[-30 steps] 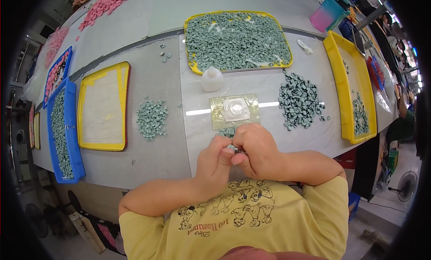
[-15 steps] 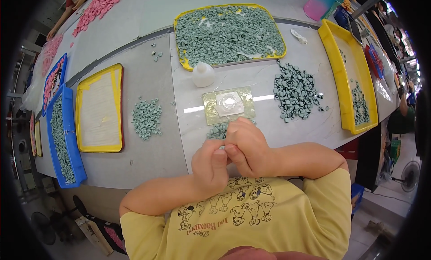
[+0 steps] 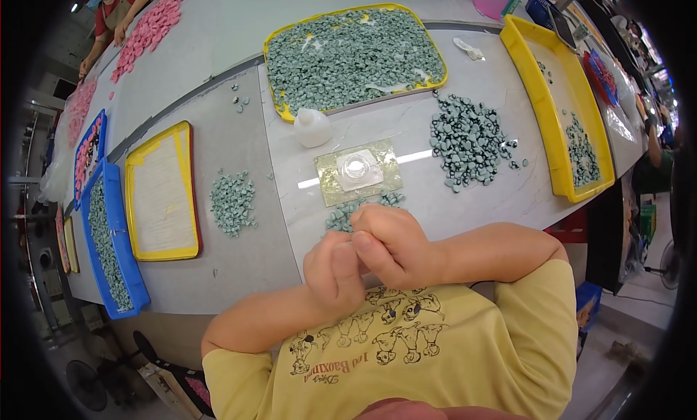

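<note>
My left hand (image 3: 335,271) and my right hand (image 3: 392,247) meet fingertip to fingertip in front of my chest, both closed in a pinch. Whatever lies between the fingers is hidden by the knuckles. Just beyond them is a small pile of green pieces (image 3: 341,218), partly covered by my right hand. Past that pile lies a yellowish flat plate (image 3: 332,182), with a small clear round dish (image 3: 356,167) on a white pad at its middle. A white squeeze bottle (image 3: 312,129) stands behind the plate.
A yellow-rimmed tray (image 3: 441,84) full of green pieces stands at the back. Green-and-black pieces (image 3: 470,140) are heaped right, near a yellow bin (image 3: 555,148). Left are loose green pieces (image 3: 232,204), a yellow-framed tray (image 3: 163,195) and a blue bin (image 3: 136,275). A co-worker's arm (image 3: 131,17) reaches toward pink pieces (image 3: 149,31).
The view has shifted slightly, so the table's things appear moved a little left. My hands stay pressed together, and the bit of green seen between the fingers is now hidden.
</note>
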The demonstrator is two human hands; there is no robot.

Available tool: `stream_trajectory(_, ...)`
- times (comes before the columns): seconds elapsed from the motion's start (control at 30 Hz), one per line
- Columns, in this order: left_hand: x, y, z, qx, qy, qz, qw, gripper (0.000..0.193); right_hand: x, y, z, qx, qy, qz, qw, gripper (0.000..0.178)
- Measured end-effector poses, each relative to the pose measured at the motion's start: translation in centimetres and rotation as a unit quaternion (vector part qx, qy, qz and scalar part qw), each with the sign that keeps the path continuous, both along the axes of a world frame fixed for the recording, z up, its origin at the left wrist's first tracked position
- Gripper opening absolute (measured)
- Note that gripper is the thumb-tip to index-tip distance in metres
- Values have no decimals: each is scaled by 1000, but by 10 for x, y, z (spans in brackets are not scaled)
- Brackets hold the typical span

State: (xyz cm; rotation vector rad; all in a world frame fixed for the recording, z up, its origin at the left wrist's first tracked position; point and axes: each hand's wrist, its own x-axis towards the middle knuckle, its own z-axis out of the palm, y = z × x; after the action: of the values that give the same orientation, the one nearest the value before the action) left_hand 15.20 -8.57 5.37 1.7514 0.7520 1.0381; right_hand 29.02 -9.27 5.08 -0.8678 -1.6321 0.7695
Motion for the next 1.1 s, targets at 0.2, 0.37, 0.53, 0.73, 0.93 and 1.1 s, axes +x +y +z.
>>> stream_trajectory(0.2,6,-13,0,-58,-74,-135,986,34,12,0,9,-201,92,119,968,23)
stream_trajectory(0.37,2,4,13,-336,-200,-71,918,31,18,8,25,-271,141,113,945,22)
stream_trajectory(0.53,-12,24,19,-575,-263,-145,761,37,16,23,17,34,-33,-17,999,14)
stream_trajectory(0.73,-37,39,7,-623,-274,-157,716,39,-5,33,11,-4,-35,16,999,27)
stream_trajectory(0.93,-52,50,8,-609,-236,-124,747,39,-21,48,3,97,-122,6,988,27)
stream_trajectory(1.1,-52,49,8,-542,-128,-53,828,40,-25,51,1,127,-145,-25,981,24)
